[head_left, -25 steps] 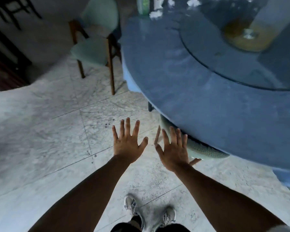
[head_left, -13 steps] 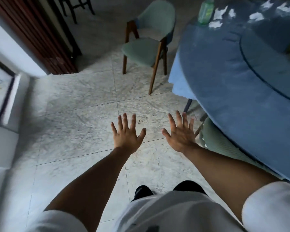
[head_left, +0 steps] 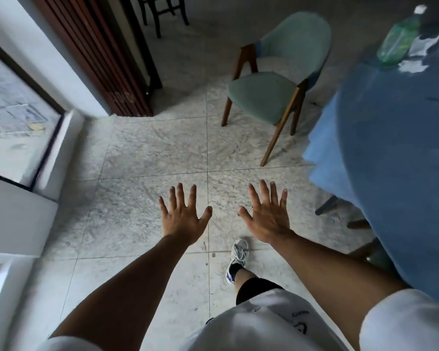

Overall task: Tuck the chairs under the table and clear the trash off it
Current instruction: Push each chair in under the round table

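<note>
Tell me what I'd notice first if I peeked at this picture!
Two bare hands, the left hand and the right hand, spread wide open in the middle, holding nothing, above the pale stone floor. Beyond them a green chair with wooden legs stands pulled out from the big blue table on the right. At the table's far edge sit a green bottle and white paper scraps.
</note>
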A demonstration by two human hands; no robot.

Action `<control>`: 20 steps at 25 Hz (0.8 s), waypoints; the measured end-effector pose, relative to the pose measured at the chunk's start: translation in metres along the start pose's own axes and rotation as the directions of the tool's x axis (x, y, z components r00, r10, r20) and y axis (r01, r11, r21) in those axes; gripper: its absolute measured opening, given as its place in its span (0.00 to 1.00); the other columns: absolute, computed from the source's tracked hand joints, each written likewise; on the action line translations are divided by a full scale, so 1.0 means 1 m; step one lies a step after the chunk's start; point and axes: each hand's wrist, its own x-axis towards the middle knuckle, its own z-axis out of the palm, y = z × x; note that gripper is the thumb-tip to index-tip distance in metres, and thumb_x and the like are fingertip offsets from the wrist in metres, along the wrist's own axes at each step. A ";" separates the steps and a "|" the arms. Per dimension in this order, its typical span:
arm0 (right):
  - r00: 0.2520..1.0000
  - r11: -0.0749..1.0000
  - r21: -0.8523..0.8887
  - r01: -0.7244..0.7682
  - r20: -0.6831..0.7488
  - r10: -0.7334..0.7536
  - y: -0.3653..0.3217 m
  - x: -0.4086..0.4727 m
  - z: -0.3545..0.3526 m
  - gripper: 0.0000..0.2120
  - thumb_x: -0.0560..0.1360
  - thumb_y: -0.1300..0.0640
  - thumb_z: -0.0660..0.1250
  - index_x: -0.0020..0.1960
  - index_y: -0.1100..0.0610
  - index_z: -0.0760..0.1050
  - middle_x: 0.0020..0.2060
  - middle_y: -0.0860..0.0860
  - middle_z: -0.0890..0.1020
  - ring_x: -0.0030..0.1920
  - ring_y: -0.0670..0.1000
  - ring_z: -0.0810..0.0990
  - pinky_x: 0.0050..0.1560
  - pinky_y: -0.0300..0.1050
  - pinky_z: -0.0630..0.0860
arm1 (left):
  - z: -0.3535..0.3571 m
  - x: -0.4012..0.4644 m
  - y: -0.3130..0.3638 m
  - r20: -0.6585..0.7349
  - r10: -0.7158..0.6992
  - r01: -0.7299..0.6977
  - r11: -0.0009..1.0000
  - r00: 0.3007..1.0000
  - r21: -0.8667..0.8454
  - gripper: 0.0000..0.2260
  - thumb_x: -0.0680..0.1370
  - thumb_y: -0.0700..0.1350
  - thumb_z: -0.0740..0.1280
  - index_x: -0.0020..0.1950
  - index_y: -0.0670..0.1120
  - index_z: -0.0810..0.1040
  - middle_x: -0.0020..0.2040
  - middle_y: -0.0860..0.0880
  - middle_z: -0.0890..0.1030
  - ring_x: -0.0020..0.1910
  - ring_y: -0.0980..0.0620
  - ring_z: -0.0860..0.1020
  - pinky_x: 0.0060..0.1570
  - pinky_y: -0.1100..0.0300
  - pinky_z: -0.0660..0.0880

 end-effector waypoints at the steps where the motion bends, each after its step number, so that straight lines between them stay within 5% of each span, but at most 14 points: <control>1: 1.000 1.000 0.015 -0.004 0.013 0.004 -0.007 0.029 -0.007 0.39 0.78 0.30 0.38 0.83 0.48 0.40 0.83 0.54 0.40 0.81 0.60 0.35 0.77 0.67 0.34 | -0.008 0.025 -0.005 0.000 -0.020 0.020 1.000 1.000 0.003 0.41 0.76 0.72 0.39 0.84 0.53 0.44 0.84 0.42 0.43 0.83 0.41 0.40 0.78 0.35 0.37; 9: 0.997 0.997 0.060 0.046 0.055 -0.049 -0.054 0.221 -0.075 0.36 0.81 0.32 0.43 0.83 0.48 0.40 0.83 0.55 0.40 0.82 0.60 0.36 0.78 0.67 0.35 | -0.067 0.198 -0.027 0.019 -0.155 0.156 0.987 0.988 -0.040 0.42 0.74 0.73 0.35 0.84 0.53 0.43 0.84 0.42 0.45 0.83 0.42 0.41 0.78 0.35 0.38; 20: 0.997 1.000 -0.017 0.008 0.071 -0.006 -0.119 0.508 -0.126 0.36 0.81 0.32 0.41 0.83 0.47 0.38 0.82 0.54 0.38 0.81 0.59 0.33 0.77 0.66 0.32 | -0.114 0.503 -0.091 0.031 -0.096 0.098 0.992 0.995 -0.078 0.41 0.74 0.73 0.37 0.84 0.54 0.42 0.84 0.42 0.43 0.83 0.42 0.40 0.77 0.35 0.36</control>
